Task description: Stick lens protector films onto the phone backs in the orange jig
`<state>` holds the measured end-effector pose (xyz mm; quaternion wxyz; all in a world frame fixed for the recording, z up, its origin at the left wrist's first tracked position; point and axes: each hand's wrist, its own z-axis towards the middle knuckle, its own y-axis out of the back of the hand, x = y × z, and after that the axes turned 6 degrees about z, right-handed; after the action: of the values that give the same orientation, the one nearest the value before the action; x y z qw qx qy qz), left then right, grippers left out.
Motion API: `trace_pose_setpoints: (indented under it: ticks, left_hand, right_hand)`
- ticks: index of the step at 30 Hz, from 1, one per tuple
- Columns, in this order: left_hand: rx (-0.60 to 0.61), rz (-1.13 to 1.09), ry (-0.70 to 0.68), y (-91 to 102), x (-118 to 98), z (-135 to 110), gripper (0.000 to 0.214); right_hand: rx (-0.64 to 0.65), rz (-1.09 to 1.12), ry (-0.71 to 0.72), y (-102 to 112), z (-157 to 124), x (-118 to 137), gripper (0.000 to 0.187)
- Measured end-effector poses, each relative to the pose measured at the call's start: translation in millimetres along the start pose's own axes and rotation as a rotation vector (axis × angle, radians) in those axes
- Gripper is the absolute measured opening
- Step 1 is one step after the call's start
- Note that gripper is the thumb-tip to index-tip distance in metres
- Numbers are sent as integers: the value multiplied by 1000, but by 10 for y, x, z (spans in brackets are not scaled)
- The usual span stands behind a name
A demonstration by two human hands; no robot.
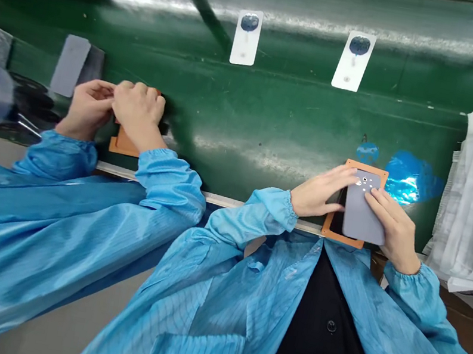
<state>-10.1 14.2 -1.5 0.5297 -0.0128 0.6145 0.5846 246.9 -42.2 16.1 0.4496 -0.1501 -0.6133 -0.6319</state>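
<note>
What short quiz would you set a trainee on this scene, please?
1. True or false: the grey cover lies on an orange jig.
2. Where is the blue film? A) on the belt beside the jig; B) in the co-worker's hands; C) on top of the cover.
3. What colour is the belt?
Key: 1 true; 2 A; 3 green.
</note>
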Motion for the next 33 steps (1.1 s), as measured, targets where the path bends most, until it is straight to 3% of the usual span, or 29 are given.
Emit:
trace_pose_setpoints:
  ticks: [2, 4, 6, 8, 11, 14, 20, 24, 29, 33]
  left_hand:
    - [-219, -250, 107, -5, -80, 76, 66]
    - [-361, -467, 151, -42, -265, 167, 56]
    - [-458, -571, 141, -86, -496, 252, 36]
    - [-555, -561, 97, -115, -703, 311, 23]
    - [-627, -498, -21, -128, -897, 348, 16]
    - [-633, -417, -113, -144, -967, 347, 14]
    - [-625, -121, -186, -263, -937, 337, 18]
    - [-610, -11, -203, -312, -899, 337, 20]
    - [-672, -2, -253, -232, -947, 354, 17]
    - [-696, -13, -248, -105, -939, 355, 17]
  right_hand:
    - [-263, 394, -97, 3, 35, 65, 33]
    - [-476, 829, -228, -31, 71, 116, 23]
    - [-537, 1172, -338, -81, 95, 120, 16]
    - [-476, 1342, -397, -129, 100, 75, 11]
    - [-367, 1330, -397, -181, 71, -26, 14]
    - [-353, 1294, -395, -212, 28, -84, 25]
    - [-434, 1339, -477, -229, 3, -58, 39]
    - [-396, 1346, -468, -227, 15, -46, 38]
    - [-432, 1341, -458, -225, 12, -40, 43]
    - [-353, 1179, -323, -182, 31, -13, 39]
